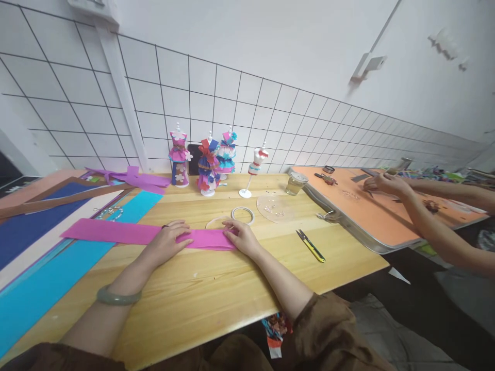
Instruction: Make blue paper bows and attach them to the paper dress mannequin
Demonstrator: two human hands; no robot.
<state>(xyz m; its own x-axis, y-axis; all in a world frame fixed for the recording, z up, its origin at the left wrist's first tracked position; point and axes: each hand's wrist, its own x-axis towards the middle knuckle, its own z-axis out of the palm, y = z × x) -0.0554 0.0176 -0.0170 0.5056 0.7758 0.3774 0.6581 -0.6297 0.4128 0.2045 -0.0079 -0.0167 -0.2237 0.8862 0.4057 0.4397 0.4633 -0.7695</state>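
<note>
A long magenta crepe paper strip lies across the wooden table, looking doubled at its right end. My left hand rests on the strip, thumb and fingers apart, pressing it down. At the right end, my right hand grips the strip between thumb and fingers. Just behind that hand lies a white tape roll. Yellow-handled thread snips are to the right, and a round clear dish with small bits sits farther back. The strip's left part crosses over a blue paper strip.
Several small dress forms, one a sparsely dressed white form, stand by the wall. A glass jar is near an orange-topped table, where a co-worker's hands are busy. Coloured paper sheets cover the left side.
</note>
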